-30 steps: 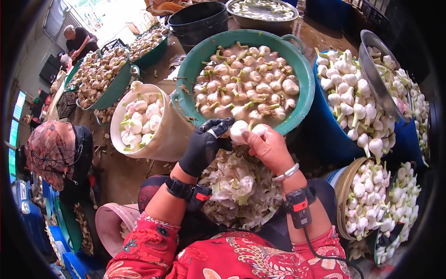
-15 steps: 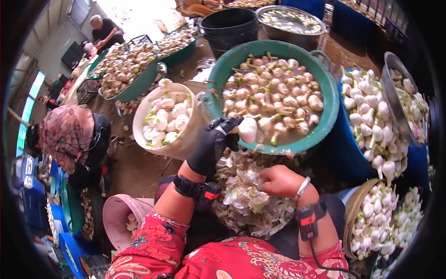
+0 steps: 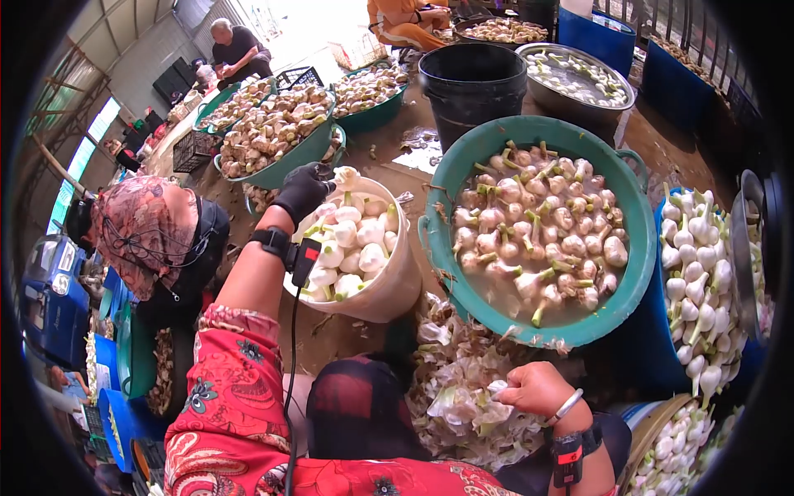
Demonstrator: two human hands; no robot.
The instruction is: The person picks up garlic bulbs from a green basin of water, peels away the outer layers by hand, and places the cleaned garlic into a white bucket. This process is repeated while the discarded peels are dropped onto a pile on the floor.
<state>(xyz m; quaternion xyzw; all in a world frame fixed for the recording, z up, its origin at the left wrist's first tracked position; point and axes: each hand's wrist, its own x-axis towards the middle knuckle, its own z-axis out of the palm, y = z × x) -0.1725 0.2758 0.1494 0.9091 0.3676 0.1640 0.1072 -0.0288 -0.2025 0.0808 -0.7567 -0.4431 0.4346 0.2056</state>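
My left hand [image 3: 304, 193], in a black glove, reaches over the far left rim of the white bucket [image 3: 397, 277], which is full of clean white garlic bulbs [image 3: 351, 236]. Its fingers are curled in; what they hold, if anything, is hidden. Close to the fingertips a garlic bulb [image 3: 347, 177] rests on the rim. My right hand [image 3: 538, 388], bare with a bracelet at the wrist, is closed with a pale bit of garlic skin [image 3: 496, 387] at its fingertips. It hovers by the heap of papery garlic skins [image 3: 467, 397] at my lap.
A green tub [image 3: 471, 302] of garlic in murky water stands ahead. To the right are a blue barrel [image 3: 662, 281] heaped with bulbs and more garlic in a bucket [image 3: 666, 446]. A black bucket [image 3: 471, 91] is behind. A person in a patterned head covering [image 3: 145, 231] sits left.
My left hand has moved left from the green tub to the white bucket, and the white garlic bulb it held no longer shows. The right hand stays by the skins. The view has shifted left.
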